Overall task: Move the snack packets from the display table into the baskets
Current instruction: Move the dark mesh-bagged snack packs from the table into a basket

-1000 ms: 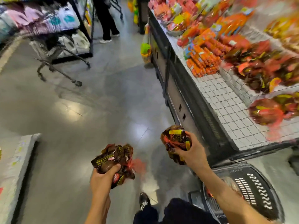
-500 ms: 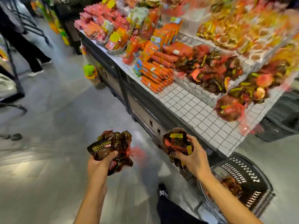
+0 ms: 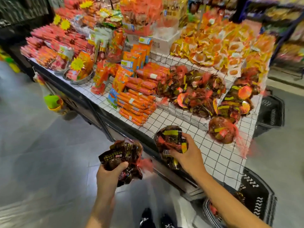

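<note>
My left hand (image 3: 109, 173) grips a dark brown snack packet in red netting (image 3: 122, 155), held over the floor in front of the display table (image 3: 218, 160). My right hand (image 3: 187, 155) grips a second netted snack packet (image 3: 170, 140) at the table's front edge. One more netted packet (image 3: 221, 130) lies alone on the checked cloth, and a heap of similar packets (image 3: 195, 94) sits behind it. A black basket (image 3: 256, 199) stands on the floor under my right forearm, with a few packets partly visible inside. Another black basket (image 3: 271, 112) stands past the table's right end.
Orange sausage packs (image 3: 136, 106) are stacked mid-table, with red packets (image 3: 52, 46) and a metal bowl (image 3: 79, 76) to the left and yellow packets (image 3: 218, 45) at the back. A green and yellow item (image 3: 53, 102) hangs off the table's front. My shoes (image 3: 154, 219) are on grey floor.
The view has swung right towards the table, which now fills the frame. Both hands still hold their packets; the right one has come over the table's edge.
</note>
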